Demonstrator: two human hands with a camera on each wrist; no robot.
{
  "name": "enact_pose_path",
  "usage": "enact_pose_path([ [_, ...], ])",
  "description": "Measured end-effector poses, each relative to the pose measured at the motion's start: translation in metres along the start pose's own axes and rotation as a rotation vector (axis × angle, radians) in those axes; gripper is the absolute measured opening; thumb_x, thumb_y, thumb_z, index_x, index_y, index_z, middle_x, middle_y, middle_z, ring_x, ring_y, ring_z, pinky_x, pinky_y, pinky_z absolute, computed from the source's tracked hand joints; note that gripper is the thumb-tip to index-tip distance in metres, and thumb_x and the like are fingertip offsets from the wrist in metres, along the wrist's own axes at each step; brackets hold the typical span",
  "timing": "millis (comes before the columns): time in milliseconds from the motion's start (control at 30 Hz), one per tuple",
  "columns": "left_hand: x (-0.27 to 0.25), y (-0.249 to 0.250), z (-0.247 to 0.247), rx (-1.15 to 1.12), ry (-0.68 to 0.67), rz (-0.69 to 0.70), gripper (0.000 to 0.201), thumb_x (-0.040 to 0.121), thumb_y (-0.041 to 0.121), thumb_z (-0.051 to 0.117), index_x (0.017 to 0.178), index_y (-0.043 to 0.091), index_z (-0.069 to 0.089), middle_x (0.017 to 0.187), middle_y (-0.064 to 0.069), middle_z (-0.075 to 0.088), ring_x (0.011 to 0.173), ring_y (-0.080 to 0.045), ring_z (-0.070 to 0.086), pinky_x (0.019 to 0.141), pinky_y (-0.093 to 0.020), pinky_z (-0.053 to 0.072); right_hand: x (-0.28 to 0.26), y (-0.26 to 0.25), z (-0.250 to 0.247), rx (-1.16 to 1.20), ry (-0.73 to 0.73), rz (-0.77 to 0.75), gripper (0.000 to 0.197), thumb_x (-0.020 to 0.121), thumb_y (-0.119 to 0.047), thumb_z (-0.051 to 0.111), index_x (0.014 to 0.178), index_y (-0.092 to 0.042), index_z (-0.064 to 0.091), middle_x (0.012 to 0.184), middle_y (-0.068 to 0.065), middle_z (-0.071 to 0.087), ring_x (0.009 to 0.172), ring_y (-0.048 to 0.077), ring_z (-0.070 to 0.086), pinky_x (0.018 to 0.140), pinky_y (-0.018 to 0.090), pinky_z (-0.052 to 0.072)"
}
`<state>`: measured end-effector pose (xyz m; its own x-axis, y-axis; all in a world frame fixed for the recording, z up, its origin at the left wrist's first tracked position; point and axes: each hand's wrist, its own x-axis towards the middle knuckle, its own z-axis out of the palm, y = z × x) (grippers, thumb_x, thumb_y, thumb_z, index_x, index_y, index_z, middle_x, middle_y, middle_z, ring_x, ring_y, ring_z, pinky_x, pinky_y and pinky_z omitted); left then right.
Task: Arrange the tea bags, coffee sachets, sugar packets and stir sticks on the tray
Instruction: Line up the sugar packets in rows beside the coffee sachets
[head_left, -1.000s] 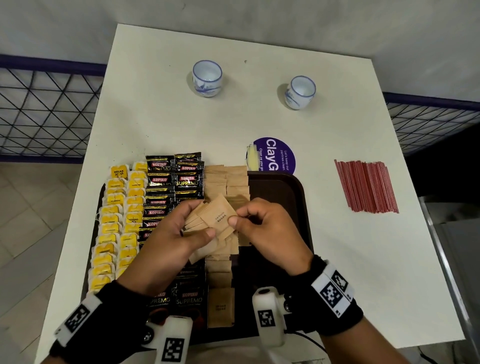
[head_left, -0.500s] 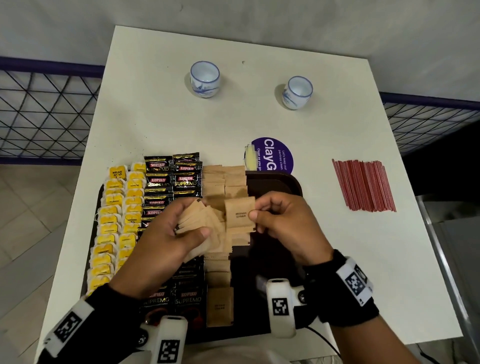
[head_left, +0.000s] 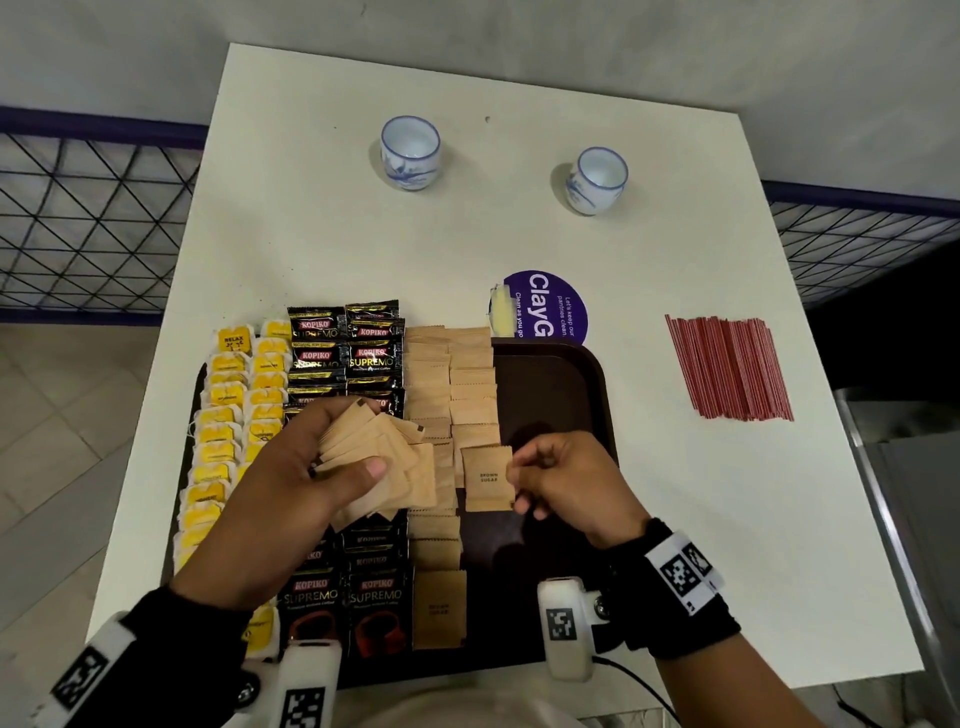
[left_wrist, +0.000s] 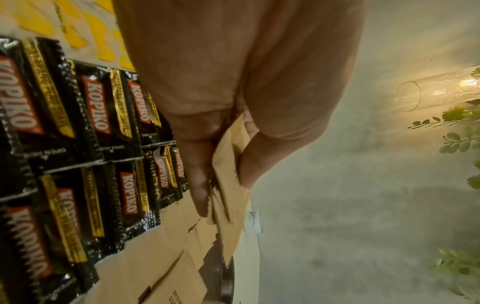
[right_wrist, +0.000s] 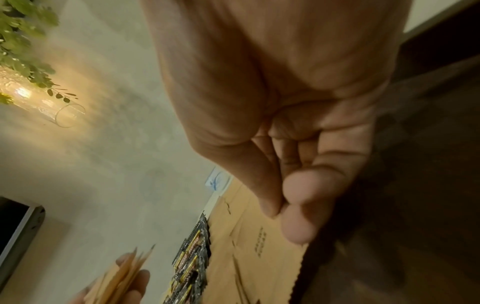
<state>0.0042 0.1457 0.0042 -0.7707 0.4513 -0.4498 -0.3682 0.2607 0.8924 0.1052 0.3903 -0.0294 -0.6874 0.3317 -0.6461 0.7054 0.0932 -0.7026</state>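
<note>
A dark brown tray (head_left: 556, 395) carries yellow tea bags (head_left: 228, 415) at its left, black coffee sachets (head_left: 343, 353) beside them, then two columns of brown sugar packets (head_left: 449, 374). My left hand (head_left: 361, 439) hovers over the sachets and grips a fanned stack of sugar packets (head_left: 395, 452); the left wrist view shows thumb and fingers of that hand (left_wrist: 228, 164) clamped on them. My right hand (head_left: 517, 486) pinches the right edge of one sugar packet (head_left: 487, 478), low at the near end of the right column. Red stir sticks (head_left: 727, 374) lie on the table right of the tray.
Two white-and-blue cups (head_left: 410, 150) (head_left: 596, 179) stand at the back of the white table (head_left: 675, 519). A purple round sticker (head_left: 550, 306) lies just behind the tray. Wire-mesh railings flank the table on both sides. The tray's right part is bare.
My right hand pulled one sugar packet out of the left hand's stack and carried it right and down onto the right sugar column. The left hand stayed about where it was.
</note>
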Motion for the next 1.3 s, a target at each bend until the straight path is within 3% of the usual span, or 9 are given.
enact_pose_path([
  [67,0.0,-0.001,0.0,0.001,-0.002,-0.004,0.048,0.085,0.009,0.078,0.118,0.042,0.067,0.117,0.005,0.072,0.111,-0.02,0.068,0.099,-0.054,0.054,0.001,-0.001,0.003,0.005,0.001,0.009,0.004,0.089,0.0,0.066,0.088,0.004,0.068,0.063,0.009,0.067,0.051,0.015,0.065,0.046,0.023,0.05],
  [167,0.002,-0.001,0.001,-0.01,-0.008,-0.017,0.049,0.078,0.017,0.079,0.119,0.042,0.067,0.119,0.004,0.072,0.112,-0.021,0.068,0.098,-0.053,0.054,0.001,-0.002,0.008,0.019,0.007,0.024,0.009,0.09,-0.004,0.068,0.092,0.005,0.066,0.059,0.007,0.067,0.052,0.016,0.067,0.047,0.024,0.052],
  [233,0.002,-0.002,0.0,-0.014,-0.002,-0.02,0.049,0.084,0.009,0.079,0.12,0.04,0.066,0.118,0.004,0.072,0.112,-0.022,0.067,0.099,-0.053,0.054,0.001,-0.003,0.011,0.013,0.006,0.029,0.011,0.09,-0.008,0.069,0.092,0.003,0.065,0.059,0.007,0.068,0.054,0.019,0.068,0.049,0.026,0.054],
  [567,0.003,-0.001,0.002,0.033,0.003,-0.007,0.048,0.088,0.003,0.072,0.123,0.035,0.065,0.116,0.006,0.072,0.11,-0.017,0.067,0.097,-0.045,0.055,0.0,-0.002,0.018,0.023,0.027,0.082,0.004,0.091,-0.006,0.064,0.088,-0.005,0.061,0.067,0.018,0.072,0.066,0.033,0.074,0.071,0.046,0.062],
  [933,0.004,0.001,0.006,0.016,-0.008,-0.003,0.049,0.087,0.001,0.071,0.123,0.034,0.065,0.113,0.007,0.073,0.105,-0.012,0.069,0.088,-0.034,0.056,-0.005,-0.007,0.019,0.0,0.059,0.073,0.007,0.092,-0.009,0.064,0.085,-0.008,0.062,0.061,0.013,0.071,0.062,0.03,0.074,0.068,0.046,0.063],
  [1067,0.005,0.002,0.009,-0.007,-0.009,0.007,0.047,0.088,0.003,0.072,0.124,0.033,0.065,0.112,0.009,0.074,0.104,-0.01,0.07,0.088,-0.031,0.055,-0.011,-0.018,0.014,-0.088,0.201,-0.069,0.012,0.086,-0.022,0.076,0.083,-0.017,0.066,0.068,0.005,0.071,0.057,0.021,0.071,0.054,0.032,0.058],
  [1133,0.007,0.001,0.013,-0.026,-0.014,0.013,0.044,0.088,0.005,0.071,0.122,0.032,0.066,0.112,0.008,0.074,0.104,-0.012,0.07,0.089,-0.035,0.056,-0.019,-0.028,0.012,-0.06,0.238,-0.199,0.013,0.082,-0.029,0.08,0.083,-0.026,0.067,0.077,-0.002,0.07,0.065,0.018,0.07,0.059,0.035,0.058],
  [1200,0.01,0.001,0.019,-0.065,-0.024,0.006,0.037,0.091,0.007,0.07,0.119,0.032,0.067,0.109,0.004,0.074,0.102,-0.018,0.072,0.084,-0.04,0.06,-0.029,-0.041,0.012,0.012,0.133,-0.311,0.022,0.077,-0.034,0.085,0.091,-0.032,0.068,0.085,-0.008,0.066,0.076,0.016,0.067,0.066,0.036,0.058],
  [1300,0.015,0.003,0.032,-0.107,-0.034,-0.013,0.025,0.095,0.015,0.066,0.11,0.034,0.068,0.105,0.003,0.074,0.098,-0.018,0.072,0.077,-0.039,0.062,-0.038,-0.056,0.019,-0.055,-0.008,-0.451,0.045,0.07,-0.034,0.089,0.108,-0.028,0.065,0.1,-0.006,0.059,0.081,0.009,0.061,0.071,0.022,0.053],
])
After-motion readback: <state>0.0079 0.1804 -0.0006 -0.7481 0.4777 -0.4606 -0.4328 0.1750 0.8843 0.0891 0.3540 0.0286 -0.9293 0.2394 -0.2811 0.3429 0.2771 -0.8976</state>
